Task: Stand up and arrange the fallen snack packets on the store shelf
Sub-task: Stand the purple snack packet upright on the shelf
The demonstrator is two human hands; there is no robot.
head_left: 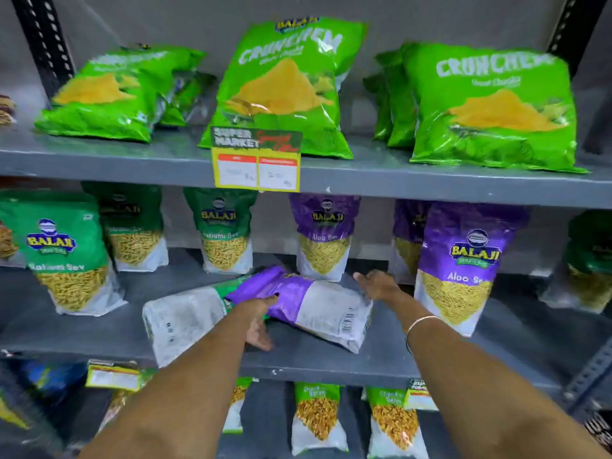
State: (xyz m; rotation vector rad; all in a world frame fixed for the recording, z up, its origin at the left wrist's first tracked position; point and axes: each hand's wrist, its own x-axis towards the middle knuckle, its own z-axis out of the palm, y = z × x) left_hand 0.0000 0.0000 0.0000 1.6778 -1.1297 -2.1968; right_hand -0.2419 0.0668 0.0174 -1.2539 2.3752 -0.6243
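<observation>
On the middle shelf (298, 362) two packets lie flat. A purple Aloo Sev packet (318, 303) lies back side up, barcode showing, across a green packet (182, 323) that lies face down. My left hand (258, 318) grips the purple end of the purple packet, fingers on top and thumb below. My right hand (377, 285) is spread open at the packet's far right edge, just behind its white end. I cannot tell whether it touches the packet.
Green Ratlami Sev packets (66, 250) stand at left, and purple Aloo Sev packets (463, 260) stand at right and behind (324, 233). Green Crunchem bags (281, 84) fill the top shelf above a yellow price tag (256, 159). More packets (318, 415) stand on the shelf below.
</observation>
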